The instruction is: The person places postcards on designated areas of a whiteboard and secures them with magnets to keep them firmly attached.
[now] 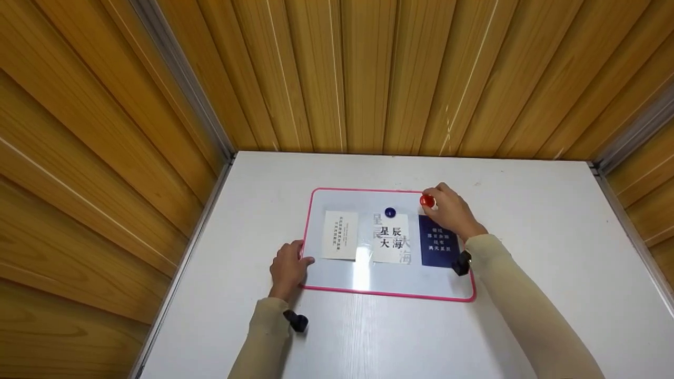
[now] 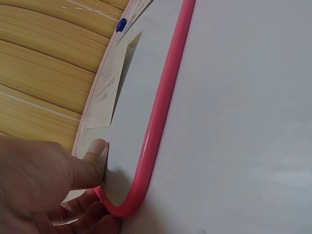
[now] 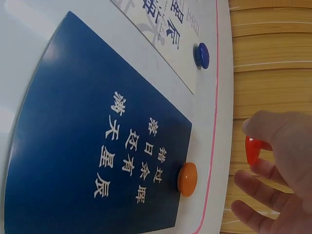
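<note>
A small whiteboard with a pink frame lies on the white table. My left hand grips its left edge; in the left wrist view the thumb is on top and the fingers curl around the frame. Over the board's upper right part, my right hand pinches a red round magnet, lifted clear of the surface in the right wrist view. Below that hand lies a dark blue card, with an orange magnet on it. A blue magnet sits at the top of the middle white card.
A cream card with small print lies on the board's left part and shows no magnet. Wood-patterned panels rise behind the table and along its sides. Black straps hang at the wrists.
</note>
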A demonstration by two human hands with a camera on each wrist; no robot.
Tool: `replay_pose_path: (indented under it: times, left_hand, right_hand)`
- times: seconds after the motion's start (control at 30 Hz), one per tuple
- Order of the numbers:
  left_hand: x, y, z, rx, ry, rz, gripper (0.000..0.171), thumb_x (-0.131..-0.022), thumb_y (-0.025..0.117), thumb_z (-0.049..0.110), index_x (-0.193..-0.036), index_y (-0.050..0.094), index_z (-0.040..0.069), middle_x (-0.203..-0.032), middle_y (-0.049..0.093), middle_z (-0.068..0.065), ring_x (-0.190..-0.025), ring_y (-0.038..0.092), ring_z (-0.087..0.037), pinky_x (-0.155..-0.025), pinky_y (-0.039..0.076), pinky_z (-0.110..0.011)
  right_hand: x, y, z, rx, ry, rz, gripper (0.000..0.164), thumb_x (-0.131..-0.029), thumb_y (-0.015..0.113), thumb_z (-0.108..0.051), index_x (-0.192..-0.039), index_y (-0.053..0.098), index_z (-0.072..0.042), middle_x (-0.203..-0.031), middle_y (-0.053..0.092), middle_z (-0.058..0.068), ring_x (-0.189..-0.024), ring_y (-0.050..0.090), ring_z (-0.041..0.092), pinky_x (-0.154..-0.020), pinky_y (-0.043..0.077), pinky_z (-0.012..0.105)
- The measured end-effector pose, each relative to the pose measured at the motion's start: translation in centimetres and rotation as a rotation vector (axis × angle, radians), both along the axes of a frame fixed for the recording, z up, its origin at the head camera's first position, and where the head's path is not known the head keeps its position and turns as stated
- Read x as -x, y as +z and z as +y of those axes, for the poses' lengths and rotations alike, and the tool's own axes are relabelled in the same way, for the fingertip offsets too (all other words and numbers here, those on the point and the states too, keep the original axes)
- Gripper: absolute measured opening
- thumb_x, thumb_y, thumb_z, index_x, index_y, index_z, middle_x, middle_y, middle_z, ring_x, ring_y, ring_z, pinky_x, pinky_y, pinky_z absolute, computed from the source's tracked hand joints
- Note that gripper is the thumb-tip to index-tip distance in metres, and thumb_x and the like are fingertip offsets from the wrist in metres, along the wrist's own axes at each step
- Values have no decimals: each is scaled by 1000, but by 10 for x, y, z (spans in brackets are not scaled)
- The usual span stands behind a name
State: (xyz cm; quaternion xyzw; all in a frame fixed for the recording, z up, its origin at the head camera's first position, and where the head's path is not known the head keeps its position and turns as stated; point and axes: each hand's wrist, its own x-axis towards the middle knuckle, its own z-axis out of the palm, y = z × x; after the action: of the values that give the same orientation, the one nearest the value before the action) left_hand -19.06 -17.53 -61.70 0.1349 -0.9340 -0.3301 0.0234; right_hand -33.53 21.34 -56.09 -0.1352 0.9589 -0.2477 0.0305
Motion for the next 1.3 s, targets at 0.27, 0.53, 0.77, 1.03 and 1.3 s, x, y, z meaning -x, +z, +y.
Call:
replay_pose_path:
  times: [0.27, 0.53, 0.77, 1.03, 1.3]
  left_hand:
    - [0, -1, -1, -7, -9, 20, 52, -86, 84, 18, -133, 67, 8, -92, 62, -4, -80, 57, -22, -75, 48, -44]
    - [0, -1, 0, -2, -18, 27, 51, -86, 83, 17, -133, 67, 7, -92, 62, -5, -81, 58, -23, -76, 49, -45]
    - [-1, -1, 3, 8, -19, 22, 51, -85, 84, 18, -132, 68, 9, -91, 61, -4, -80, 58, -22, -75, 48, -45]
    - [-1, -2, 1, 7, -27, 31, 51, -85, 84, 18, -132, 68, 8, -91, 62, -5, -82, 59, -23, -75, 49, -45]
    - [-1, -2, 3, 4, -29, 30, 51, -86, 83, 18, -134, 66, 8, -93, 62, -5, -81, 58, -23, -75, 49, -45]
  right_hand:
    - [0, 0, -21, -4, 51, 52, 46, -94, 75, -18, -136, 63, -4, -122, 57, 18, -108, 61, 33, -99, 51, 50]
    - [2, 0, -42, 1, 99, 63, 45, -94, 75, -20, -136, 64, -5, -121, 57, 15, -107, 60, 31, -98, 51, 48]
    - [2, 1, -58, 23, 118, 26, 44, -95, 75, -22, -136, 64, -8, -123, 57, 13, -111, 60, 29, -101, 50, 46]
    - [5, -3, -76, 22, 161, 19, 44, -96, 75, -23, -135, 64, -8, -122, 58, 13, -110, 60, 29, -101, 50, 45]
    - [5, -9, -97, 3, 201, 30, 42, -96, 75, -23, -134, 65, -8, -120, 58, 12, -105, 60, 27, -98, 52, 42]
